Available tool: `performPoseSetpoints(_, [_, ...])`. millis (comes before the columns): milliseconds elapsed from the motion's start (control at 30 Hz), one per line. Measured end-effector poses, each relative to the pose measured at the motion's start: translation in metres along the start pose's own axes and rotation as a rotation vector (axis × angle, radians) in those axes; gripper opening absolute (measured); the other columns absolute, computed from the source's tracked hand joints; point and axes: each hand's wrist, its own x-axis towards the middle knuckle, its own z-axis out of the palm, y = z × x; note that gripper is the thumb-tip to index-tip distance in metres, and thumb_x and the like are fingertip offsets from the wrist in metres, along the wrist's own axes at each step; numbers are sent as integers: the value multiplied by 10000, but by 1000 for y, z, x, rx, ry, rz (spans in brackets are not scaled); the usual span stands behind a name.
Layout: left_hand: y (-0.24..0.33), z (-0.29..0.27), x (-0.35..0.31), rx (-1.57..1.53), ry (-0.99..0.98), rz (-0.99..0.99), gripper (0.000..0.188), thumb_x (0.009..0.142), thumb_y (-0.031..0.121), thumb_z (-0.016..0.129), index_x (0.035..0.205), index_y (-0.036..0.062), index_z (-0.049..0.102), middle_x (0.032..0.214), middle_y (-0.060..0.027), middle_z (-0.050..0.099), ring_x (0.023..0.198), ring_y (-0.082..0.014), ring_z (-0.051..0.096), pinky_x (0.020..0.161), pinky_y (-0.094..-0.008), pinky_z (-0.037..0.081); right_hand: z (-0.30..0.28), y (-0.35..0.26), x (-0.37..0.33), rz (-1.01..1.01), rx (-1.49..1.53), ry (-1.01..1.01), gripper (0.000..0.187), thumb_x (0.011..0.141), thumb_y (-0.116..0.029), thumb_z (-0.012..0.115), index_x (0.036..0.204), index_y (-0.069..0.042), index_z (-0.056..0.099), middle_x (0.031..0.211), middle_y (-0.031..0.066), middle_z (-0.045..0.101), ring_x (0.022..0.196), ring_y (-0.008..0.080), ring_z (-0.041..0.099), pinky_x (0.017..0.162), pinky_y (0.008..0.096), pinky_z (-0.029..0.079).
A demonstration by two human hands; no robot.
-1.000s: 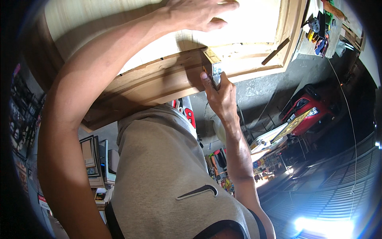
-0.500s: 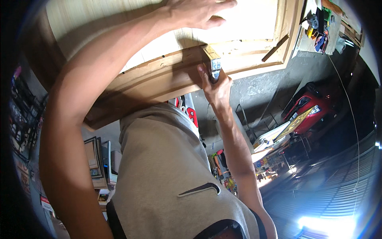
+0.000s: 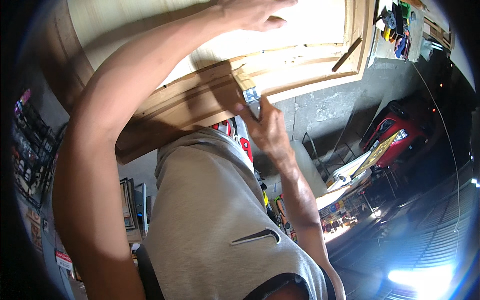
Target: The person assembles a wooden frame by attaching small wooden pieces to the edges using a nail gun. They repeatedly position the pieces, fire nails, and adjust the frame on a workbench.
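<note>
A framed wooden panel with a pale inner surface lies in front of me. My left hand reaches over the bright inner part, fingers stretched out and holding nothing; whether it touches the surface is hard to tell in the glare. At the near frame rail, my right hand is closed around what looks like a flat paintbrush, with a yellowish end and a silvery band. Its yellowish end is at the rail's moulding. A thin dark strip of wood rests across the frame's right corner.
Tools and coloured items lie on a surface at the upper right. A red car stands farther right. Framed pieces lean at lower left, near a cluttered rack. A bright lamp shines at lower right.
My right hand and the paintbrush have moved left and toward me along the near rail. My left hand stays stretched over the panel. The whole view has shifted slightly.
</note>
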Motion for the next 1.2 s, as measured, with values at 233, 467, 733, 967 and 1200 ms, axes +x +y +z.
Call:
performPoseSetpoints(233, [1,-2,-3,84,16,3,561,914,424,558,1325,46,504,1428,-144,436,1300,-271,382,1125,-519,289,40,-8,4,-33,-8,54,450,924,-367,677,845,62,566,569,182,574,504,216,571,508,384,455])
performPoseSetpoints(467, [1,-10,-4,140,-6,9,583,927,457,539,1340,48,495,1433,-147,440,1296,-273,396,1119,-529,293,44,-7,11,-17,37,51,442,936,-354,662,791,47,545,548,161,566,492,162,534,479,361,437])
performPoseSetpoints(733, [-1,-4,-1,134,-7,16,601,922,472,543,1340,43,494,1441,-156,433,1307,-288,389,1127,-545,278,50,-4,15,-48,-24,94,415,924,-318,685,766,35,535,549,162,568,475,157,533,445,358,423])
performPoseSetpoints(967, [-1,4,0,115,8,15,595,922,462,546,1341,42,494,1445,-163,428,1314,-302,383,1125,-563,275,53,-1,15,-55,-42,104,441,913,-338,702,745,35,536,551,146,577,483,162,549,449,353,437])
performPoseSetpoints(1200, [-1,0,-1,107,-30,5,584,920,451,550,1336,44,498,1445,-169,427,1308,-302,388,1118,-567,283,50,-5,14,-12,-35,81,457,908,-359,706,746,37,545,545,133,572,499,154,560,459,349,446])
